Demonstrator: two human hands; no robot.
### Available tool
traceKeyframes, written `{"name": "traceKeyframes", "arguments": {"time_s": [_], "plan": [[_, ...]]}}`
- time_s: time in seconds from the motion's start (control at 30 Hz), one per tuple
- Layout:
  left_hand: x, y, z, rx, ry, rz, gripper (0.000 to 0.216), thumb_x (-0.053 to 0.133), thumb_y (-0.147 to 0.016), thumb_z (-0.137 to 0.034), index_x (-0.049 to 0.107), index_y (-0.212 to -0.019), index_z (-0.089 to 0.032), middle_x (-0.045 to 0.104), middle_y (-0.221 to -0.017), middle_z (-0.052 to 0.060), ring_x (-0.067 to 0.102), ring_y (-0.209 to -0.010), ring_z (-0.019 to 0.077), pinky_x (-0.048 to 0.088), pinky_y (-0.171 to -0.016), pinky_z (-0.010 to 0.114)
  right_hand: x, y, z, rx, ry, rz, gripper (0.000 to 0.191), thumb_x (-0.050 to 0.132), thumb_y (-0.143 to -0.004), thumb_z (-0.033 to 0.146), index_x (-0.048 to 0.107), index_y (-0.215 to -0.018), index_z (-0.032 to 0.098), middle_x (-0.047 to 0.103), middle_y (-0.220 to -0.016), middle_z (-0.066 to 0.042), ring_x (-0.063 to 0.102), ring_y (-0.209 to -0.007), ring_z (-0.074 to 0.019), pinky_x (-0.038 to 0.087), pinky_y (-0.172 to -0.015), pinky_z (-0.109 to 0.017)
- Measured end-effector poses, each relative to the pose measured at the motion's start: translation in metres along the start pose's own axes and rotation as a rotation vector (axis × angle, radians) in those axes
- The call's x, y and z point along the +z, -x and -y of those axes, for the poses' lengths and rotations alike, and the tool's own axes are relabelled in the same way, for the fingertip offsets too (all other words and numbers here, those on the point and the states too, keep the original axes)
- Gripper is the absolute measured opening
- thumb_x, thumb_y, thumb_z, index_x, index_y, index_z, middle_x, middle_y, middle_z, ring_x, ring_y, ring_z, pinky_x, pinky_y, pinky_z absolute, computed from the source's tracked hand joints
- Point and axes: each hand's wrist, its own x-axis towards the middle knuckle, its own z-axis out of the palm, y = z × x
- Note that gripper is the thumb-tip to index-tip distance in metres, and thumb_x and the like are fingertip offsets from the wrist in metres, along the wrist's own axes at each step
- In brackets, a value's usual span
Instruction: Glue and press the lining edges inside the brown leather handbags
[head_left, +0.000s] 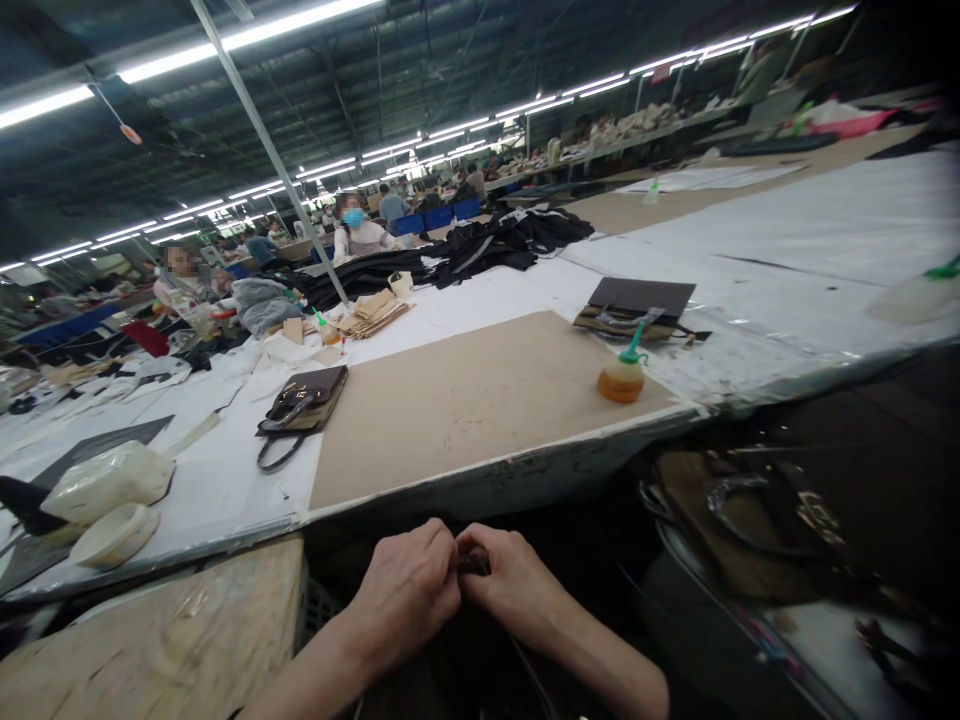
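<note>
My left hand [405, 590] and my right hand [510, 585] meet below the near edge of the table, fingers curled and pressed together around a small dark piece [474, 565] between them. What that piece is cannot be made out. Straight ahead on the table lies a brown cardboard sheet [465, 400]. A dark handbag [304, 405] with a loop handle rests at the sheet's left edge. A small orange glue bottle [622, 375] with a green nozzle stands on its right corner.
Dark flat pieces [637, 305] lie behind the bottle. White plastic-wrapped bundles [105, 485] sit at the left. Black fabric [510, 240] is heaped farther back. Seated people work at the far side. A wooden board [172, 630] is lower left; more bags [750, 510] are lower right.
</note>
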Motion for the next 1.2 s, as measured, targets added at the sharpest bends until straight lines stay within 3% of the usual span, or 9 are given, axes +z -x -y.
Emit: {"name": "traceKeyframes", "arguments": {"time_s": [0.2,0.57,0.9,1.07,1.2], "plan": [[-0.007,0.002,-0.004,-0.115,0.002,0.075,0.014,0.050,-0.080,-0.012,0.061,-0.084,-0.019,0.065,-0.087,0.001,0.065,-0.077,0.0191,0.043,-0.064,0.029,0.004,0.001,0.002,-0.006,0.013,-0.023,0.022,0.058,-0.070,0.012,0.073,-0.082,0.021,0.076,-0.074,-0.003,0.069,-0.071,-0.0196,0.043,-0.060,-0.024],[0.006,0.004,-0.003,0.026,-0.160,0.044,0.022,0.047,-0.082,-0.010,0.063,-0.095,-0.017,0.066,-0.086,0.005,0.065,-0.074,0.0228,0.048,-0.058,0.031,0.003,0.000,0.006,0.005,0.054,-0.003,0.023,0.058,-0.069,0.012,0.074,-0.083,0.020,0.075,-0.071,-0.002,0.067,-0.071,-0.0199,0.041,-0.060,-0.025],[0.012,0.006,-0.003,-0.022,-0.167,0.004,0.020,0.048,-0.076,-0.007,0.063,-0.085,-0.017,0.066,-0.081,0.005,0.065,-0.065,0.0213,0.043,-0.054,0.030,0.001,-0.002,0.002,0.005,0.018,0.037,0.024,0.058,-0.070,0.014,0.078,-0.083,0.019,0.077,-0.076,-0.004,0.070,-0.076,-0.0220,0.044,-0.063,-0.026],[0.013,0.004,-0.004,-0.097,-0.086,-0.028,0.017,0.048,-0.074,-0.008,0.062,-0.079,-0.018,0.065,-0.078,0.004,0.063,-0.064,0.0200,0.037,-0.055,0.029,0.002,0.000,-0.003,0.002,-0.002,0.037,0.023,0.058,-0.070,0.014,0.078,-0.081,0.018,0.077,-0.075,-0.003,0.069,-0.075,-0.0208,0.043,-0.062,-0.026],[0.009,0.003,0.000,-0.146,0.134,-0.050,0.013,0.053,-0.071,-0.008,0.060,-0.074,-0.018,0.064,-0.074,0.001,0.060,-0.066,0.0166,0.035,-0.058,0.027,0.004,0.000,-0.006,0.026,-0.030,0.029,0.020,0.060,-0.068,0.014,0.076,-0.079,0.017,0.074,-0.072,-0.002,0.065,-0.069,-0.0181,0.040,-0.059,-0.025]]}}
